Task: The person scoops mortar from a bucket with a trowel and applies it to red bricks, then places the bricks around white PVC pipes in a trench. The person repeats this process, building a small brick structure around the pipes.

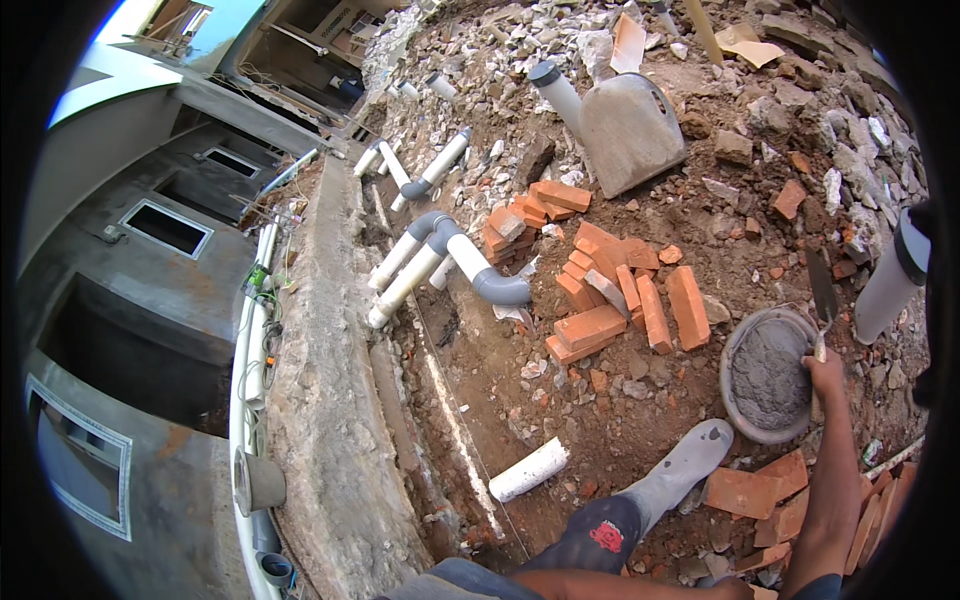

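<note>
My right hand (825, 374) is closed round the handle of a trowel (822, 285), its dark blade pointing away from me. Beside that hand, a round bucket (728, 385) full of wet grey mortar (768, 372) rests on the rubble. My left forearm (620, 584) runs along the lower edge toward the right; its hand (738, 588) is barely in the picture, fingers hidden. Several loose orange bricks (745, 492) lie below the bucket, near my grey boot (690, 460). More bricks (655, 305) are heaped left of the bucket.
White pipes with grey elbows (500, 288) rise from the soil at centre left. A short white pipe (530, 470) lies near my leg. A shovel blade (630, 135) stands at the back, and an upright capped pipe (890, 280) at right. A concrete ledge (320, 400) borders the left.
</note>
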Motion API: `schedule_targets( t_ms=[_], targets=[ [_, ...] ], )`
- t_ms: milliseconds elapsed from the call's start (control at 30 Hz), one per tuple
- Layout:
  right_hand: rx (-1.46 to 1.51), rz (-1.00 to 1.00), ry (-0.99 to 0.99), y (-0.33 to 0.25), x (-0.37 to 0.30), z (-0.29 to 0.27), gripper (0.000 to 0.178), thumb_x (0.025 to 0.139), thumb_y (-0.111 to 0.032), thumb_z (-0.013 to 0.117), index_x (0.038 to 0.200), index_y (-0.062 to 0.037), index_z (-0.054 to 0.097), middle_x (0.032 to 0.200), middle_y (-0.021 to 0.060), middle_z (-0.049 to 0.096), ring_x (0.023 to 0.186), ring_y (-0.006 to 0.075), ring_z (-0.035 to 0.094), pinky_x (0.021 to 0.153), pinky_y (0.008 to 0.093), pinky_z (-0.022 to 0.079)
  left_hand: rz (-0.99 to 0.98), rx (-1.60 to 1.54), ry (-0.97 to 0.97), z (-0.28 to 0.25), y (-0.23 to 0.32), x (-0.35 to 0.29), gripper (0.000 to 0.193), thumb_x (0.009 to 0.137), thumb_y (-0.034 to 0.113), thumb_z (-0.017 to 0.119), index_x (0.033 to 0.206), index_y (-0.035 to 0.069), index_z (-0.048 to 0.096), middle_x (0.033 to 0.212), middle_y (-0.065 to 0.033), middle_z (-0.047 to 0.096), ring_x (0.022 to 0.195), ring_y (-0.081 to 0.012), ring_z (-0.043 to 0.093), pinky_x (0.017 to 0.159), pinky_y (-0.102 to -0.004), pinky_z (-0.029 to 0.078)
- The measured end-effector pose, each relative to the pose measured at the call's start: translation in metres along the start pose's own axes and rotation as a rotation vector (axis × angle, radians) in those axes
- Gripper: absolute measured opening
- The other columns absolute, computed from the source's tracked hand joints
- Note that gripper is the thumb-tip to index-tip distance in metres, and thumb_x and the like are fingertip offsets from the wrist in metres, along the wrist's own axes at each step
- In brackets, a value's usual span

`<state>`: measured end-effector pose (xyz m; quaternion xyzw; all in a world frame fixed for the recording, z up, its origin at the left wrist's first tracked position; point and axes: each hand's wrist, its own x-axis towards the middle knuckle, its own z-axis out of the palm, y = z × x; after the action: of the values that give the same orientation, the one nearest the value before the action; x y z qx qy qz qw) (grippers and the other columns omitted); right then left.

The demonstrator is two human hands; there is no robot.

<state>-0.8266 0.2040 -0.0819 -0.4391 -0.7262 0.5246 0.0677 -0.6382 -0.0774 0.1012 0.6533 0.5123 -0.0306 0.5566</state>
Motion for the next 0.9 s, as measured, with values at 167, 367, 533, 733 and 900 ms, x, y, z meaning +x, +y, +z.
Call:
schedule_targets(
  t_ms=[167,367,533,733,900],
  targets=[
    [-0.140,-0.082,0.029,0.008,0.004,0.011,0.044,0.073,-0.013,0.075,0.114,0.0009,0.068,0.116,0.0147,0.067,0.103,0.0275,0.065,0.093,0.0362,0.048,-0.026,0.001,0.052,0.003,-0.003,-0.012,0.017,0.071,0.016,0.071,0.086,0.013,0.079,0.091,-0.0092,0.075,0.087,-0.0279,0.072,0.070,-0.0475,0.057],
    [-0.179,-0.289,0.163,-0.010,-0.006,0.010,0.039,0.074,-0.012,0.075,0.110,-0.0010,0.068,0.111,0.0124,0.064,0.103,0.0275,0.063,0.093,0.0374,0.047,-0.068,-0.022,0.008,0.005,0.005,-0.006,0.016,0.072,0.017,0.071,0.086,0.014,0.079,0.091,-0.0094,0.075,0.087,-0.0274,0.072,0.070,-0.0475,0.056],
    [0.199,-0.242,-0.050,-0.063,-0.045,-0.022,0.024,0.073,-0.011,0.074,0.094,-0.0004,0.067,0.102,0.0098,0.063,0.093,0.0231,0.062,0.086,0.0359,0.048,0.086,0.179,0.042,0.030,0.007,0.019,0.015,0.074,0.018,0.071,0.087,0.014,0.079,0.094,-0.0063,0.075,0.090,-0.0261,0.072,0.075,-0.0472,0.056],
    [-0.060,-0.500,-0.239,-0.103,-0.128,-0.045,0.026,0.069,-0.018,0.079,0.080,-0.0002,0.064,0.080,0.0114,0.063,0.080,0.0273,0.062,0.075,0.0400,0.048,-0.053,0.190,-0.034,0.039,0.018,0.002,0.018,0.077,0.015,0.071,0.092,0.006,0.078,0.096,-0.0139,0.075,0.089,-0.0282,0.073,0.070,-0.0436,0.057],
    [-0.377,-0.281,-0.337,-0.122,-0.173,-0.029,0.023,0.074,-0.028,0.076,0.081,-0.0062,0.071,0.080,0.0176,0.071,0.080,0.0334,0.070,0.073,0.0450,0.053,-0.062,-0.058,-0.340,0.048,0.034,-0.021,0.031,0.084,0.012,0.067,0.114,0.004,0.071,0.114,-0.0172,0.072,0.107,-0.0334,0.070,0.081,-0.0456,0.058]
  ],
)
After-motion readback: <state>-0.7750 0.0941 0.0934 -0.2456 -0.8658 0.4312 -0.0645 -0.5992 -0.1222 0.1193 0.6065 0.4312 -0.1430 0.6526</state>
